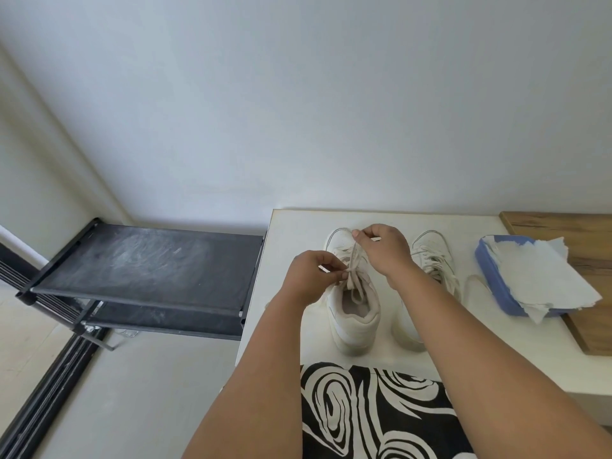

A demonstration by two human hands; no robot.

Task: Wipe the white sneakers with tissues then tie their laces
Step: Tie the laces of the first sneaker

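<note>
Two white sneakers stand side by side on a white table (pixel 291 226), toes pointing away from me. Over the left sneaker (pixel 356 313), my left hand (pixel 313 276) pinches a lace end near the shoe's tongue. My right hand (pixel 382 250) pinches the other lace (pixel 355 260) and holds it up over the toe, so the lace runs taut between the hands. The right sneaker (pixel 432 256) is partly hidden by my right forearm; its laces lie loose, one trailing onto the table. A blue tissue pack (pixel 496 286) with white tissues (pixel 543 276) spilling out lies to the right.
A brown wooden board (pixel 583 246) lies under the tissue pack at the table's right end. A black shoe rack (pixel 142 270) with dusty shelves stands to the left of the table. A black-and-white patterned cloth (pixel 371 412) is at the near table edge. A white wall is behind.
</note>
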